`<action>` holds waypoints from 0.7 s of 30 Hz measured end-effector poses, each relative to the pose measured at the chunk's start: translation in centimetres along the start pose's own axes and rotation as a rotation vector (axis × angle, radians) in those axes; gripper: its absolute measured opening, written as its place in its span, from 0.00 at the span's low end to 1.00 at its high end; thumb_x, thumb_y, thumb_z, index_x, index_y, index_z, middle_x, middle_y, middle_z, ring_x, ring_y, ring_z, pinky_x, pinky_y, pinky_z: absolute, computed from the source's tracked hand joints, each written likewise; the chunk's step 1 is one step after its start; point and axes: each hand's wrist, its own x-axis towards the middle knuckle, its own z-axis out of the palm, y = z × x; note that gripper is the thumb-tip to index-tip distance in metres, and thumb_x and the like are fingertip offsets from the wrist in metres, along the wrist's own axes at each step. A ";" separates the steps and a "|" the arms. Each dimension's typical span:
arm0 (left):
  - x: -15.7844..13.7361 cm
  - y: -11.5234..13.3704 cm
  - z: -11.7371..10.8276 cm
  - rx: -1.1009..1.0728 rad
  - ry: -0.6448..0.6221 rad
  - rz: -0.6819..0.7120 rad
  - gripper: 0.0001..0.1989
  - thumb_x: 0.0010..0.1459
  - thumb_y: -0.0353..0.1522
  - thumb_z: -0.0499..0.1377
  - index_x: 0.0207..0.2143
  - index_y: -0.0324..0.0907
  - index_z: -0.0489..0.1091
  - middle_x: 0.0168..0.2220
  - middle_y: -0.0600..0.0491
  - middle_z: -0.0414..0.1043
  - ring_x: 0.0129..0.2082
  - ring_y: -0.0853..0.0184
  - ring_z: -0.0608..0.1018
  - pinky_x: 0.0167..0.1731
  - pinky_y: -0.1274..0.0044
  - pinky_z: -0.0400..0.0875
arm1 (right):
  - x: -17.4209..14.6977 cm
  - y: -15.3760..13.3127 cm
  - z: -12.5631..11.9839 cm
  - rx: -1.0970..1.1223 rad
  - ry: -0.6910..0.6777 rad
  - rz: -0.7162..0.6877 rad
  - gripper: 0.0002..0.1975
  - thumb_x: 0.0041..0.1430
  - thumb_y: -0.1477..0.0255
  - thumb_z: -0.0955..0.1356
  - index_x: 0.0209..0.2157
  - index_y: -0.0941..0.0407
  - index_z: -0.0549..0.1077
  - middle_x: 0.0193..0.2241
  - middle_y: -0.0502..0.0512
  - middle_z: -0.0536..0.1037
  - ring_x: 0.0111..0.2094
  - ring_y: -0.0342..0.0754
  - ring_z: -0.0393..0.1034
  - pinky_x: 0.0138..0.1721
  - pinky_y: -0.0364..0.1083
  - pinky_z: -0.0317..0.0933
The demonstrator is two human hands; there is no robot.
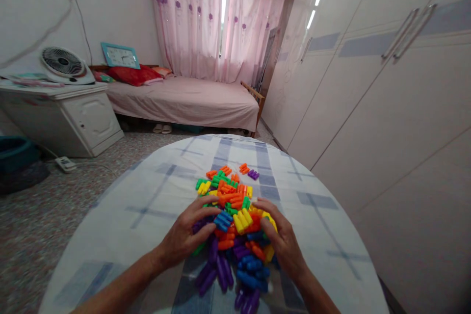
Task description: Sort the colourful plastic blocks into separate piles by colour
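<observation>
A heap of plastic building pieces (224,244), each like short tubes joined side by side, lies on the table in orange, green, yellow, blue and purple. My left hand (184,230) rests at the heap's left side, fingers apart and curved. Its fingertips meet the left edge of a blue piece (222,221); I see no firm grip. On the opposite side, my right hand (282,235) curves over the heap with thumb and fingers spread, close to a yellow piece (271,221). Another yellow piece (243,221) lies between the hands. The undersides of both hands are hidden.
The round table has a checked white and blue cloth (147,196). An orange piece (244,168) and a purple piece (253,174) lie beyond the heap. Behind stands a bed (191,98); a wardrobe (368,108) lines the right, and a cabinet (88,117) with a fan (64,63) the left.
</observation>
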 end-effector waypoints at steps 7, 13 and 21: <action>-2.5 -4.1 2.2 0.012 0.292 -0.447 0.26 0.60 0.44 0.49 0.56 0.44 0.63 0.61 0.47 0.59 0.62 0.59 0.60 0.62 0.61 0.50 | -2.3 8.5 0.6 -0.317 0.344 0.114 0.25 0.59 0.52 0.58 0.47 0.52 0.73 0.51 0.58 0.73 0.57 0.60 0.60 0.59 0.63 0.48; 0.1 -2.7 4.9 -0.055 0.280 -0.381 0.25 0.59 0.44 0.51 0.55 0.42 0.64 0.61 0.46 0.59 0.62 0.60 0.60 0.62 0.64 0.51 | -0.6 6.4 3.9 -0.051 0.229 0.218 0.29 0.61 0.51 0.56 0.55 0.53 0.67 0.57 0.56 0.67 0.59 0.53 0.59 0.61 0.57 0.49; 3.5 -2.4 6.9 -0.252 0.295 -0.365 0.23 0.60 0.42 0.48 0.52 0.40 0.66 0.58 0.47 0.61 0.61 0.63 0.61 0.62 0.66 0.49 | 2.6 3.0 4.7 0.375 0.191 0.226 0.28 0.59 0.55 0.62 0.56 0.54 0.67 0.56 0.55 0.68 0.58 0.53 0.59 0.61 0.54 0.50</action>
